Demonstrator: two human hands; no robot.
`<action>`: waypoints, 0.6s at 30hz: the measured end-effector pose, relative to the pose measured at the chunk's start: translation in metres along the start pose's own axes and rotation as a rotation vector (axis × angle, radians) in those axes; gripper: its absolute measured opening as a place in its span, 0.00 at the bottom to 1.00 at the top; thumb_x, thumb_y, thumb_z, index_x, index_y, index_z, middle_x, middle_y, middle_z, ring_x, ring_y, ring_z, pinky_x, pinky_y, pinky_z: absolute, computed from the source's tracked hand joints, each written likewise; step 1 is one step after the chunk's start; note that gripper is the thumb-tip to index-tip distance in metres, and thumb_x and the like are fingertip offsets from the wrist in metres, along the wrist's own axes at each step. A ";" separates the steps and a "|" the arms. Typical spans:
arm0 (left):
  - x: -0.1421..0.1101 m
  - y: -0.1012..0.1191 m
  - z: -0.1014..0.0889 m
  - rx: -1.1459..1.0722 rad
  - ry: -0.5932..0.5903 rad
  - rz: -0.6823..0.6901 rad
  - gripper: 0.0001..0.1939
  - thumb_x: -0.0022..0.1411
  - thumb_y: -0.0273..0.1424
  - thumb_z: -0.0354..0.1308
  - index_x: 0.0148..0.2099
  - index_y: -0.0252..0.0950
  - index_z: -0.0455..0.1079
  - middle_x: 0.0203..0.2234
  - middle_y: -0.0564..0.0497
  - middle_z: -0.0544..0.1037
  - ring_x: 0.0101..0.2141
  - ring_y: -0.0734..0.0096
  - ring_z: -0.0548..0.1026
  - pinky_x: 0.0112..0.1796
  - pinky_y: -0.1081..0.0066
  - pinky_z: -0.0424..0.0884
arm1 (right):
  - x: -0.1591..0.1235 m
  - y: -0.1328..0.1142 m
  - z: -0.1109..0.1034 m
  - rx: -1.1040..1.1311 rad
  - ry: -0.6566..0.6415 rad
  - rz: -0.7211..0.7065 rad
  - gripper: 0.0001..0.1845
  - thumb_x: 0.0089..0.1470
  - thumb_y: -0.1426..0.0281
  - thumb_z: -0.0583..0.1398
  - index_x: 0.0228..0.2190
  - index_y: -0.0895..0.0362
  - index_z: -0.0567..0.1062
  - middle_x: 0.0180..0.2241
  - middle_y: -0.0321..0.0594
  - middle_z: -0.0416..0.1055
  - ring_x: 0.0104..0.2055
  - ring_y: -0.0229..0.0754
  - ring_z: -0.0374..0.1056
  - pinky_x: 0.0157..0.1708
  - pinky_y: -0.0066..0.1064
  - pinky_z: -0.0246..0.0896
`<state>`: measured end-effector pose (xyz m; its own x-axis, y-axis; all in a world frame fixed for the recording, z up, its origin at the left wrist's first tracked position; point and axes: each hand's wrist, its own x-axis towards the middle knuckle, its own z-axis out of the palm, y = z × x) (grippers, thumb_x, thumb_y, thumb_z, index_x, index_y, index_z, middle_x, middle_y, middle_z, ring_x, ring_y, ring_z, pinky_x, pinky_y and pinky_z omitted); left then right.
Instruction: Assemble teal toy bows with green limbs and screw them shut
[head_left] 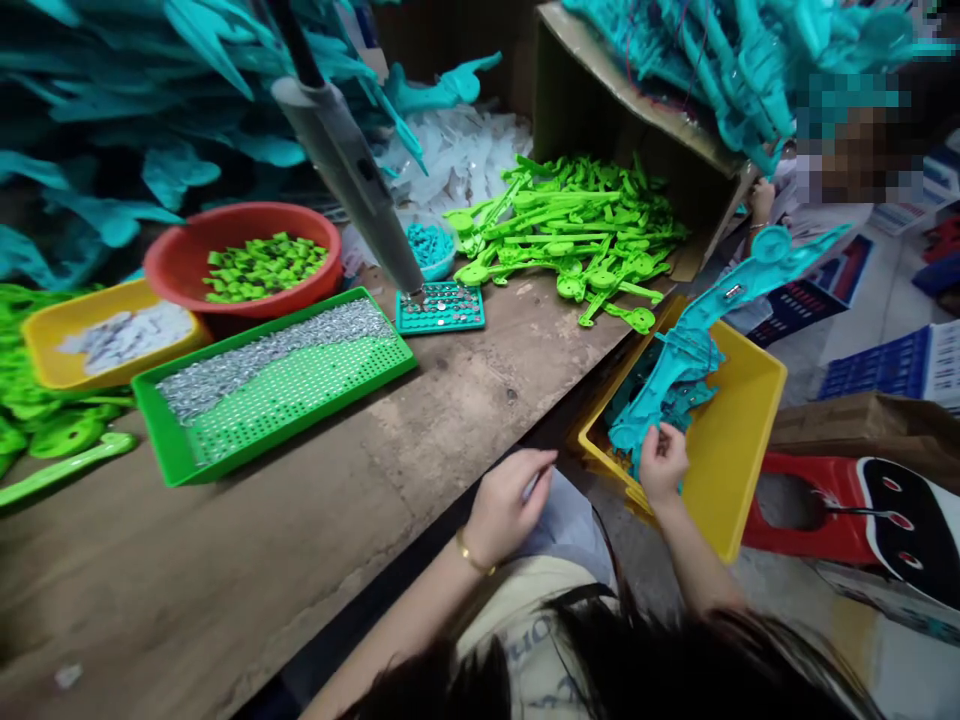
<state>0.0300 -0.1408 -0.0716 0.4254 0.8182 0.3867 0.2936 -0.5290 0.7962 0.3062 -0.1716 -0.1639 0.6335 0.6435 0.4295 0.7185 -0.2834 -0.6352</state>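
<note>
Off the right end of the workbench, my right hand (664, 465) is closed at the lower end of a long turquoise plastic part (694, 330). That part slants up and to the right over a yellow bin (731, 450), in which more turquoise pieces lie. Near the bench's front edge, in front of my body, my left hand (514, 505) has its fingers curled together. Whatever it may hold is hidden. A gold bracelet circles the left wrist.
On the workbench (420, 430) stand a green perforated tray (300, 400) of small metal pieces, a red bowl (169, 265), a small teal tray (440, 325) and a pile of lime-green parts (570, 230). A powered screwdriver (349, 170) hangs above. A co-worker sits at right.
</note>
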 end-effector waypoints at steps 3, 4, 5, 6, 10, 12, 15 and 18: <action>0.048 0.008 0.001 -0.272 -0.031 -0.069 0.18 0.61 0.42 0.59 0.49 0.37 0.71 0.45 0.43 0.76 0.49 0.61 0.73 0.51 0.61 0.70 | -0.035 -0.047 -0.003 0.179 -0.046 -0.198 0.12 0.58 0.63 0.55 0.39 0.57 0.70 0.32 0.44 0.74 0.32 0.43 0.72 0.33 0.36 0.69; 0.061 0.008 -0.004 -0.386 0.046 -0.137 0.24 0.60 0.48 0.58 0.50 0.36 0.70 0.49 0.41 0.74 0.51 0.58 0.72 0.52 0.59 0.68 | -0.046 -0.062 -0.004 0.242 -0.076 -0.266 0.10 0.58 0.64 0.56 0.40 0.56 0.70 0.33 0.44 0.74 0.33 0.43 0.73 0.33 0.36 0.69; 0.072 0.008 -0.012 -0.501 0.170 -0.210 0.30 0.58 0.53 0.57 0.53 0.37 0.68 0.52 0.40 0.71 0.54 0.55 0.69 0.54 0.57 0.66 | -0.057 -0.076 -0.005 0.305 -0.111 -0.332 0.09 0.58 0.66 0.56 0.40 0.55 0.69 0.33 0.44 0.75 0.33 0.44 0.73 0.33 0.36 0.70; 0.081 0.009 -0.022 -0.626 0.250 -0.249 0.36 0.55 0.58 0.56 0.56 0.37 0.66 0.56 0.39 0.69 0.58 0.53 0.65 0.56 0.55 0.63 | -0.067 -0.089 -0.006 0.369 -0.153 -0.397 0.09 0.57 0.68 0.56 0.41 0.54 0.69 0.33 0.43 0.75 0.33 0.44 0.73 0.33 0.36 0.70; 0.085 0.020 -0.079 -1.118 0.263 -0.220 0.48 0.46 0.68 0.52 0.57 0.37 0.65 0.54 0.39 0.71 0.60 0.47 0.63 0.56 0.52 0.64 | -0.088 -0.138 -0.012 0.580 -0.386 -0.631 0.11 0.57 0.72 0.56 0.43 0.53 0.69 0.31 0.41 0.75 0.30 0.42 0.73 0.29 0.33 0.70; 0.070 0.031 -0.107 -1.194 0.218 -0.223 0.40 0.50 0.60 0.58 0.55 0.37 0.66 0.47 0.41 0.77 0.54 0.48 0.71 0.51 0.53 0.69 | -0.082 -0.163 -0.018 0.644 -0.572 -0.765 0.11 0.57 0.73 0.57 0.43 0.53 0.71 0.29 0.39 0.76 0.28 0.39 0.73 0.27 0.29 0.69; 0.034 0.042 -0.139 -1.197 0.232 -0.313 0.26 0.56 0.46 0.61 0.52 0.37 0.66 0.35 0.46 0.80 0.43 0.52 0.78 0.42 0.57 0.75 | -0.048 -0.203 -0.028 0.698 -0.754 -1.073 0.14 0.58 0.70 0.56 0.46 0.54 0.73 0.30 0.40 0.77 0.29 0.39 0.73 0.29 0.30 0.69; 0.001 0.046 -0.157 -1.224 0.222 -0.419 0.23 0.58 0.45 0.59 0.50 0.36 0.67 0.31 0.46 0.80 0.37 0.53 0.80 0.37 0.59 0.76 | 0.002 -0.250 -0.033 0.613 -0.426 -1.184 0.25 0.54 0.69 0.61 0.54 0.53 0.68 0.36 0.44 0.76 0.40 0.45 0.72 0.41 0.37 0.69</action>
<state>-0.0908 -0.1291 0.0381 0.3084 0.9511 -0.0172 -0.6439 0.2220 0.7322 0.1374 -0.1234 0.0171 -0.4676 0.4739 0.7462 0.4503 0.8541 -0.2603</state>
